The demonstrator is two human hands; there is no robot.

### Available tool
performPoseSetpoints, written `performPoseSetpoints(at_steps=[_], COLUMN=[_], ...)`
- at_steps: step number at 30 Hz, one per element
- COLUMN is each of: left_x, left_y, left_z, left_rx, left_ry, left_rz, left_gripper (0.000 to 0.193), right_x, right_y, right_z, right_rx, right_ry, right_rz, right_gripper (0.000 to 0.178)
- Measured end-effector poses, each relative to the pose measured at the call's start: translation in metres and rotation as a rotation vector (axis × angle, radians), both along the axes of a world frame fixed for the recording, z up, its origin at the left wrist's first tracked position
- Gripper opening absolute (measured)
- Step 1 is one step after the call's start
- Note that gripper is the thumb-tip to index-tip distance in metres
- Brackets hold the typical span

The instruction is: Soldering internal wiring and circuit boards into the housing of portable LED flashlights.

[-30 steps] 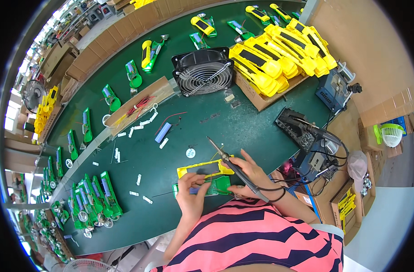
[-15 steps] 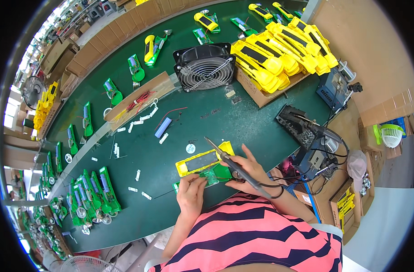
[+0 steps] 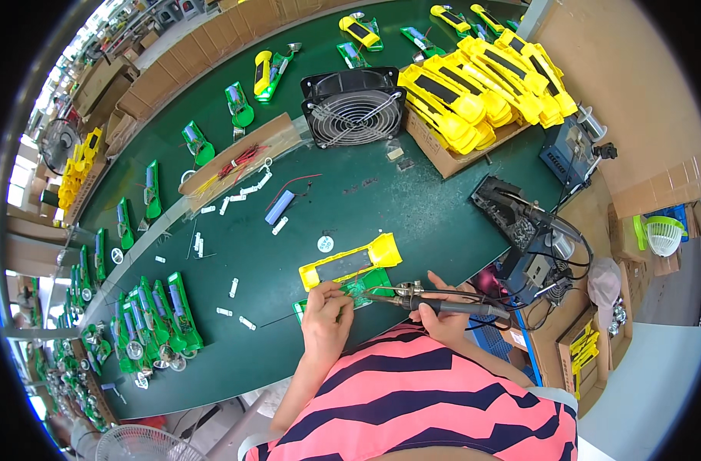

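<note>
Just in front of me lies a green plastic lamp casing (image 3: 377,280) with a circuit board and thin wires in it. My left hand (image 3: 325,316) is closed in a pinch at its left part; what the fingertips hold is too small to make out. My right hand (image 3: 441,319) grips a soldering iron (image 3: 450,305), now nearly level, its tip over the casing's board. Right behind the casing rests a yellow casing half (image 3: 349,265) with a dark panel. A thin dark wire (image 3: 277,320) sticks out to the left of my left hand.
A black fan (image 3: 354,107) stands at the back beside a carton (image 3: 442,160) piled with yellow casings. On the right are an iron stand (image 3: 504,211) and a blue soldering station (image 3: 561,150). A blue cylindrical battery (image 3: 280,207) and green lamp casings (image 3: 157,315) lie to the left.
The soldering iron has swung from pointing up and away to nearly level, its tip coming down to the board. My right hand has turned with it; my left hand stays at the casing.
</note>
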State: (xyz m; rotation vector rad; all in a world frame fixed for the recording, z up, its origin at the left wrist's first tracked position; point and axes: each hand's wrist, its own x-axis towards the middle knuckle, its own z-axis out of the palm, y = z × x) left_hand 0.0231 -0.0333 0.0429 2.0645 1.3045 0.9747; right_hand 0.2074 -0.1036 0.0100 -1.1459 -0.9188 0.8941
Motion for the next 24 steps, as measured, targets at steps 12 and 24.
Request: performPoseSetpoints(at_steps=[12, 24], left_x=[0.001, 0.003], left_y=[0.002, 0.005], left_z=[0.002, 0.006], left_rx=[-0.006, -0.029], left_ry=[0.020, 0.032], left_rz=[-0.010, -0.013], left_gripper=[0.012, 0.011], right_x=[0.000, -0.001], right_y=[0.001, -0.002], right_z=[-0.007, -0.007], right_rx=[-0.003, 0.027], right_ry=[-0.204, -0.094], right_rz=[0.083, 0.105], right_gripper=[0.021, 0.026])
